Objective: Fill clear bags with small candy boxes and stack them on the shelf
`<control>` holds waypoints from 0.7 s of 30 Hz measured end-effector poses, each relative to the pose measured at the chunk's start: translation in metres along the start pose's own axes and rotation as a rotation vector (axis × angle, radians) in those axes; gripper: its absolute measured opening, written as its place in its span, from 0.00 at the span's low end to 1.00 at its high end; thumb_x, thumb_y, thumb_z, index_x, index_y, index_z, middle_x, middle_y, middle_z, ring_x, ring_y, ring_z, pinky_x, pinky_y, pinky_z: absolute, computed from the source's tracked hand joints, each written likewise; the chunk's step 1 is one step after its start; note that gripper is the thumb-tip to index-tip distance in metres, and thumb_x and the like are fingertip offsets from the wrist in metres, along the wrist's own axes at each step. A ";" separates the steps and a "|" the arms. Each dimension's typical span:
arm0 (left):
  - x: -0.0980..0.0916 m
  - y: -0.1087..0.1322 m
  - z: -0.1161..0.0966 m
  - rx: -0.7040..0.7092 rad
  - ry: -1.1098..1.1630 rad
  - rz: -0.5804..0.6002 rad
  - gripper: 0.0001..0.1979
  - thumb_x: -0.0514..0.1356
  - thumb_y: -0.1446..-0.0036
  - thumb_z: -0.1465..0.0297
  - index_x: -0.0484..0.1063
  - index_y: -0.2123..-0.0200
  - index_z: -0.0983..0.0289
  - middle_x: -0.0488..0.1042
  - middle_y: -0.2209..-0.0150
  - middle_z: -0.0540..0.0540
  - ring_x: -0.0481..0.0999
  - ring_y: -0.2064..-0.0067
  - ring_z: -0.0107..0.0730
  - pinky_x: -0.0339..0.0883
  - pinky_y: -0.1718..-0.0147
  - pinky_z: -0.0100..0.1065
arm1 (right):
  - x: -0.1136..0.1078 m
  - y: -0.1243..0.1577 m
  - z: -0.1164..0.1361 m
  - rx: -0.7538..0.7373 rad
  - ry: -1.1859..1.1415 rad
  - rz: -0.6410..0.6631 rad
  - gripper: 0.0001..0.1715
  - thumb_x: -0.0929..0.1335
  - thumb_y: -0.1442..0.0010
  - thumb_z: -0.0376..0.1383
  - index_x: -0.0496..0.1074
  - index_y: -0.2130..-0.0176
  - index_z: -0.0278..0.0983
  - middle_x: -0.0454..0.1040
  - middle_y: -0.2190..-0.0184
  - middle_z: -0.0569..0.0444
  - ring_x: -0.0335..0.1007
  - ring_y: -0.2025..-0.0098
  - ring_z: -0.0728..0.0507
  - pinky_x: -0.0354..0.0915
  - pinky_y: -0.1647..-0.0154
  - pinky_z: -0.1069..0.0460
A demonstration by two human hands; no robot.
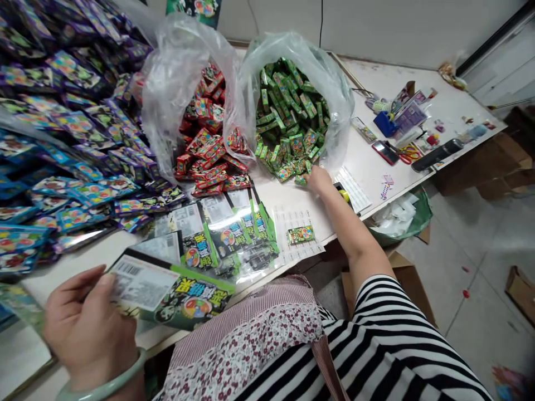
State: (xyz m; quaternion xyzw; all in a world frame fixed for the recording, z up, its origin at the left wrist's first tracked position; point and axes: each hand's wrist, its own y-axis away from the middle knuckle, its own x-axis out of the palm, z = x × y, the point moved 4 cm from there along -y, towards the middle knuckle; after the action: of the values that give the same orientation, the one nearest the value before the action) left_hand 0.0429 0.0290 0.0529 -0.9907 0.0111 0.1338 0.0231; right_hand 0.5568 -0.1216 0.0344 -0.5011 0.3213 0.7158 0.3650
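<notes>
My left hand point(90, 323), with a pale green bangle on its wrist, pinches a flat black-and-green printed pouch point(196, 301) by its end, above the table's front edge. My right hand point(320, 181) reaches to the mouth of a clear plastic bag point(340, 117) full of small green boxes point(288, 92). Its fingers close on one small green box point(301, 180) at the front of the pile; the fingertips are partly hidden. Between the hands, more flat pouches point(229, 231) lie overlapped on the table. A single green packet point(301, 234) rests on a sticker sheet point(288, 214).
Another clear bag point(167, 94) spills small red boxes point(209, 150). Purple packets point(79, 128) and blue packets point(20, 239) are heaped at left. Farther right lie a phone point(385, 152), a black cylinder point(437, 156) and a blue tape dispenser point(385, 123). Cardboard boxes point(485, 167) stand below.
</notes>
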 end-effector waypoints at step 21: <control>0.010 0.011 0.035 -0.303 0.274 -0.009 0.23 0.70 0.62 0.66 0.68 0.61 0.62 0.67 0.71 0.46 0.70 0.69 0.25 0.69 0.69 0.28 | 0.035 0.085 0.096 -0.368 -1.060 0.429 0.22 0.72 0.51 0.48 0.74 0.59 0.39 0.76 0.69 0.58 0.66 0.74 0.51 0.66 0.75 0.55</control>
State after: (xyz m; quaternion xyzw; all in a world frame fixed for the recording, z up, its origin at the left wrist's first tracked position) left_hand 0.0431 0.0195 0.0159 -0.9918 -0.0104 -0.0024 -0.1276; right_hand 0.4306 -0.0805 0.0374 -0.0549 0.0604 0.9698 0.2299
